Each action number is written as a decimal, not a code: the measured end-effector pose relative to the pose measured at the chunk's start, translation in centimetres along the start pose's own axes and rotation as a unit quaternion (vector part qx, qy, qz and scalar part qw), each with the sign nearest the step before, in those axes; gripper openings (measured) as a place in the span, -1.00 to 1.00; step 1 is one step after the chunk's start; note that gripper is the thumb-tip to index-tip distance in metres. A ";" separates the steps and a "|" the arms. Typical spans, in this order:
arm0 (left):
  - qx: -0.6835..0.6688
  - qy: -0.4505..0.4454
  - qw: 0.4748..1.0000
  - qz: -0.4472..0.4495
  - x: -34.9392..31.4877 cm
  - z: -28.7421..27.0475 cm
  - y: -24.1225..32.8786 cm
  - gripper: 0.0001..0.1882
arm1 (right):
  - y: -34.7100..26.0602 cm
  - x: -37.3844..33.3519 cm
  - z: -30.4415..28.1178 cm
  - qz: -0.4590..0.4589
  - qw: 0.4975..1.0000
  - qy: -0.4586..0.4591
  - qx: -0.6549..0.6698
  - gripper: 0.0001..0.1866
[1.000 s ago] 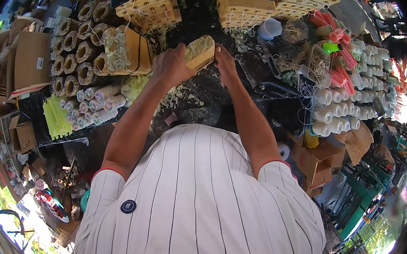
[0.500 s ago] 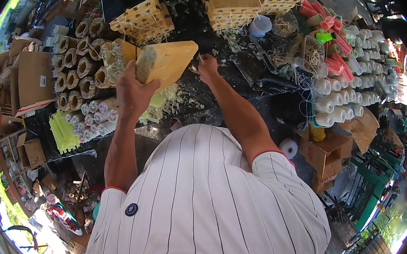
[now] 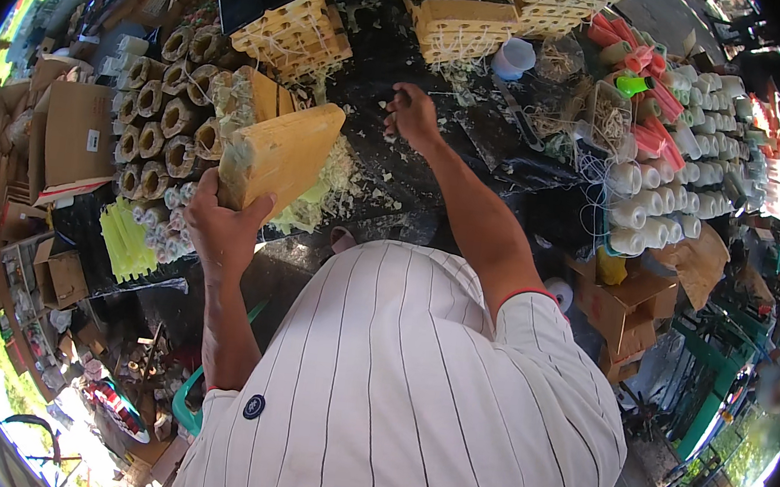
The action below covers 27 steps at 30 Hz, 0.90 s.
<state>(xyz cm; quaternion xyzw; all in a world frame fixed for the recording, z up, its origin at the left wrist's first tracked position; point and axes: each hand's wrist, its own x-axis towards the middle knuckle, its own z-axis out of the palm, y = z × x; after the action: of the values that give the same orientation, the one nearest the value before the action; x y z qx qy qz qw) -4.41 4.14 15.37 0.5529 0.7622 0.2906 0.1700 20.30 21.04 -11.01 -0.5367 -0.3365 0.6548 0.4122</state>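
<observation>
My left hand (image 3: 223, 226) grips a flat yellow wooden block (image 3: 289, 159) by its near end, thumb on the near side. The block is tilted, and pale waxy residue coats its end. Past it, another yellow block (image 3: 267, 98) stands partly hidden. My right hand (image 3: 413, 118) is over the black-covered table (image 3: 380, 62), apart from the block, its fingers loosely curled and spread. Small pale crumbs show by its fingertips; I see nothing firmly held. Pale green-yellow wax scraps (image 3: 330, 180) lie to the right of the held block.
Stacked yellow blocks with holes and strings (image 3: 457, 13) stand at the back. A knife (image 3: 518, 114) lies near a whitish cup (image 3: 514, 59). Rows of white candles (image 3: 644, 227) and red ones (image 3: 657, 143) are at right. Brown tubes (image 3: 180, 117) and yellow-green sticks (image 3: 124, 239) sit left.
My left hand has drawn the block left and toward me. My right hand has moved slightly up and right, away from the block, and its pinched fingers have loosened.
</observation>
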 end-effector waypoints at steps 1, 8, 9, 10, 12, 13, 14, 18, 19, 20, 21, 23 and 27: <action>0.010 0.001 1.000 -0.003 -0.5 -0.2 -0.5 -0.51 | -0.7 0.5 -0.9 -0.017 0.997 0.061 -0.039 -0.66; 0.003 0.029 0.997 -0.076 -4.3 -1.2 -3.0 -0.49 | 7.4 1.1 -3.9 -0.340 0.656 0.128 -0.662 -0.41; 0.007 0.034 0.996 -0.085 -5.0 -1.5 -3.2 -0.48 | 7.8 0.7 -2.3 -0.257 0.705 0.082 -0.656 -0.39; 0.006 0.032 0.996 -0.087 -5.4 -1.6 -3.3 -0.48 | 8.3 0.6 -0.9 -0.268 0.719 0.070 -0.637 -0.37; 0.011 0.023 0.996 -0.087 -5.9 -1.8 -3.2 -0.48 | 9.3 0.6 1.9 -0.284 0.748 0.055 -0.597 -0.33; 0.014 0.021 0.996 -0.087 -6.2 -1.8 -3.4 -0.48 | 8.9 0.6 3.8 -0.275 0.758 -0.045 -0.589 -0.35; 0.015 0.019 0.996 -0.088 -6.5 -1.7 -3.5 -0.48 | 8.4 0.3 6.0 -0.263 0.760 -0.145 -0.577 -0.37; 0.002 0.012 0.997 -0.073 -6.3 -0.7 -3.4 -0.48 | 7.5 -0.9 9.7 -0.367 0.811 -0.124 -0.439 -0.64; 0.006 0.013 0.997 -0.074 -6.3 -0.6 -3.4 -0.47 | 5.5 -1.3 10.3 -0.301 0.856 -0.107 -0.407 -0.73; 0.013 0.008 0.997 -0.076 -6.5 -0.6 -3.3 -0.47 | 4.4 -1.5 10.0 -0.281 0.870 -0.084 -0.397 -0.82; 0.016 0.005 0.997 -0.072 -6.6 -0.4 -3.2 -0.47 | 3.2 -1.5 9.2 -0.261 0.882 -0.060 -0.387 -0.89; 0.016 -0.005 0.998 -0.057 -5.9 0.5 -2.8 -0.48 | 1.8 -0.4 7.2 -0.186 0.907 0.009 -0.378 -0.80; 0.039 -0.037 0.998 -0.028 -5.1 2.0 -1.0 -0.50 | 0.8 -1.0 4.2 -0.134 0.908 -0.071 -0.390 -0.79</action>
<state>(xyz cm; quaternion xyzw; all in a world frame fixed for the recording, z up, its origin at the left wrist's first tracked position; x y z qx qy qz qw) -2.30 -0.35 12.81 0.5480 0.7811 0.2356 0.1847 16.10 19.76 -10.47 -0.5564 -0.6621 0.4465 0.2296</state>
